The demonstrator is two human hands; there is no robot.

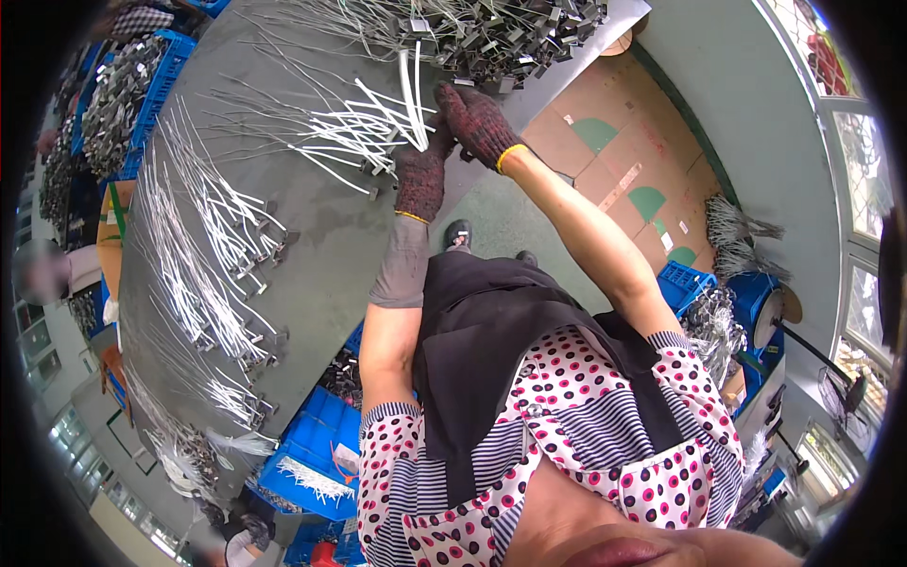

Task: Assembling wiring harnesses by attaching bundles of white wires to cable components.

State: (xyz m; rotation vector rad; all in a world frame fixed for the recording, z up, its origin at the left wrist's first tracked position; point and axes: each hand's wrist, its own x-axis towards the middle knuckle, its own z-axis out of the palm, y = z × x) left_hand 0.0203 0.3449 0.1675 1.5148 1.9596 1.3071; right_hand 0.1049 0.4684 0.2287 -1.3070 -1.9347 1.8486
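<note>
Both my hands wear dark red-and-black knit gloves and meet near the table's edge. My left hand (422, 180) is closed around white-sleeved wires (408, 99), some pointing up and others fanning out to the left over the grey table (312, 222). Right beside its fingertips is my right hand (475, 121), its fingers curled together; whatever they pinch is hidden. Just beyond it lies a big heap of small dark metal parts (510, 42) with thin wires attached.
More bundles of white-sleeved wires (203, 274) lie along the table's left side. Blue crates (156, 94) of metal parts stand beyond the left edge, and a blue bin (316, 444) is below it. Flattened cardboard (614, 142) covers the floor at right. Other people are at far left and lower left.
</note>
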